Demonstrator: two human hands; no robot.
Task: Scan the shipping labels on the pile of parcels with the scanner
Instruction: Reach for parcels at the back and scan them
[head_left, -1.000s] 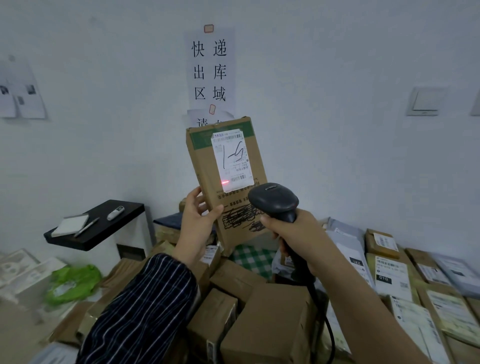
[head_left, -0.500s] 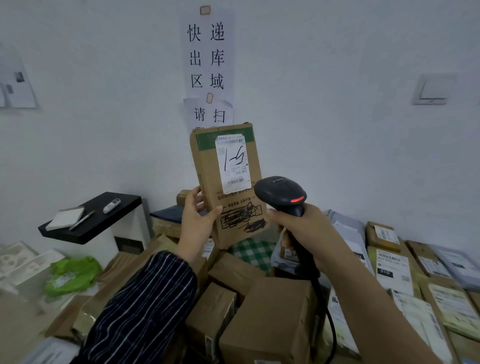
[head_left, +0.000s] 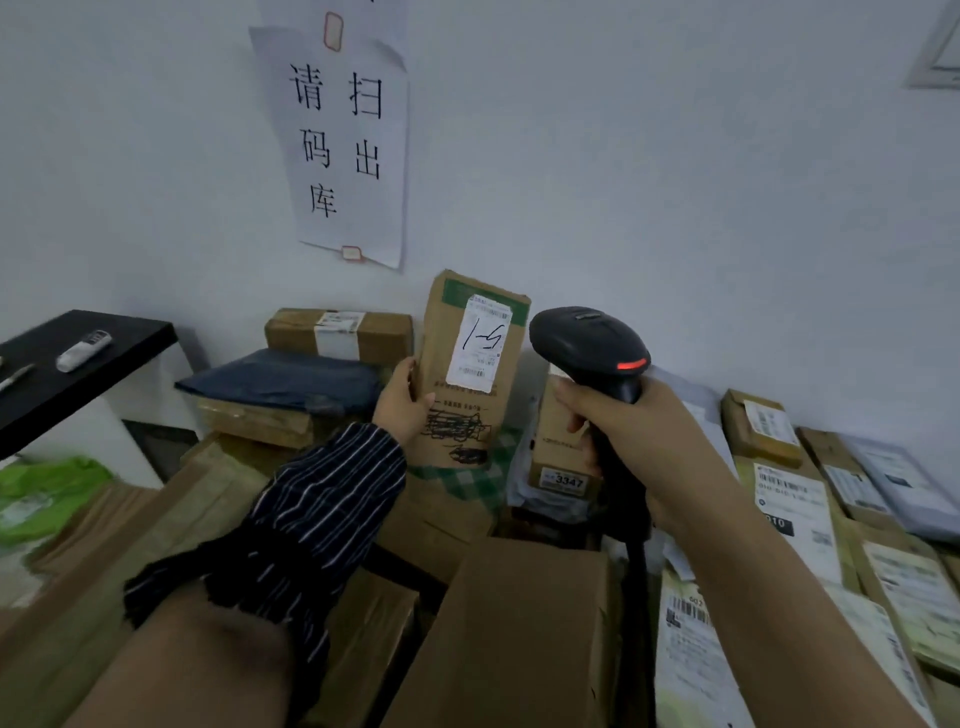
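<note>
My left hand grips a tall brown parcel by its left edge, thumb on the front, holding it upright at the centre of the frame. Its white shipping label faces me, high on the front. My right hand is wrapped tight around the handle of the black scanner, just right of the parcel, a red light glowing on its head. The pile of parcels fills the lower frame

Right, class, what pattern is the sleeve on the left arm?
The sleeve is dark with thin white stripes, clearest in the head view.
</note>
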